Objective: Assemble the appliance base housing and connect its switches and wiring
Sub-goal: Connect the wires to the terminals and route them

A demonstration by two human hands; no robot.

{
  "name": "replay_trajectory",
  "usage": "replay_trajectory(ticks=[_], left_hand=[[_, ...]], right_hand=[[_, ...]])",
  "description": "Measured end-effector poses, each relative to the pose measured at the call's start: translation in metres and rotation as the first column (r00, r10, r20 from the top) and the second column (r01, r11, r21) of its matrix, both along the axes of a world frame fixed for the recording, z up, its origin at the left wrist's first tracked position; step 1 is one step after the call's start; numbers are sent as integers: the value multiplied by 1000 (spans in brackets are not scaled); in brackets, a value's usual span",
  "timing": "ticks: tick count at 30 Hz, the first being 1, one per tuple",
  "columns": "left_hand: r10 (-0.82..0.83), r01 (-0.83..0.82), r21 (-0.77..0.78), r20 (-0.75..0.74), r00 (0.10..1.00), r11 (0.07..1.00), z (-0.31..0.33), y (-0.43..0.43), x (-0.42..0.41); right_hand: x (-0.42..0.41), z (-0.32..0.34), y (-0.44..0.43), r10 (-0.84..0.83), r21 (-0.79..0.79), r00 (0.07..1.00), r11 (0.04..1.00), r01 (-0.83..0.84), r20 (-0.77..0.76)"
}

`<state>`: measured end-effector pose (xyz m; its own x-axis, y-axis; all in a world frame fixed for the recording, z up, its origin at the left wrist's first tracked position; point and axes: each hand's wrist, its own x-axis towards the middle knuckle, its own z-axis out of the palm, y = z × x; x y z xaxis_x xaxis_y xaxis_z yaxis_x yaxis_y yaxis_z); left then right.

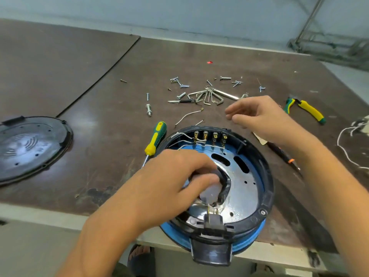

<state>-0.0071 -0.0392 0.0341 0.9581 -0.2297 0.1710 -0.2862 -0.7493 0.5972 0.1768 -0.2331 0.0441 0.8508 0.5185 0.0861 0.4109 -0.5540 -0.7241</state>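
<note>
The round appliance base housing (257,176), black rim over a blue body, lies open side up at the table's near edge. A row of switch terminals (209,137) with white wires lines its far wall. A black power socket (213,224) sits at its near rim. My left hand (175,176) reaches into the housing and grips a pale part with black wiring (209,193) over the shiny metal plate (243,184). My right hand (261,114) hovers above the far rim, fingers loosely curled, holding nothing I can see.
A black bottom cover (30,144) lies at the left. A green-yellow screwdriver (155,138) lies beside the housing. Several screws (179,84), hex keys (209,96) and a loose wire (187,115) are scattered beyond. Yellow-green pliers (307,109) and white cord (347,140) are at the right.
</note>
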Motion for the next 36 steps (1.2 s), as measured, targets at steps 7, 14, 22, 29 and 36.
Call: replay_trajectory(ticks=[7, 14, 22, 29, 36], left_hand=[[203, -206, 108, 34, 979, 973, -10, -10, 9], [231, -231, 9, -13, 973, 973, -11, -5, 12], [220, -220, -33, -1, 976, 975, -10, -4, 17], [347, -287, -273, 202, 916, 918, -15, 8, 27], [584, -398, -624, 118, 803, 672, -17, 15, 35]], right_hand=[[78, -39, 84, 276, -557, 960, 805, -203, 50], [90, -54, 93, 254, -506, 960, 847, -162, 118], [76, -44, 131, 464, -564, 873, 765, -310, 149], [88, -54, 130, 433, -764, 899, 603, -230, 70], [80, -35, 97, 348, -699, 937, 679, -224, 38]])
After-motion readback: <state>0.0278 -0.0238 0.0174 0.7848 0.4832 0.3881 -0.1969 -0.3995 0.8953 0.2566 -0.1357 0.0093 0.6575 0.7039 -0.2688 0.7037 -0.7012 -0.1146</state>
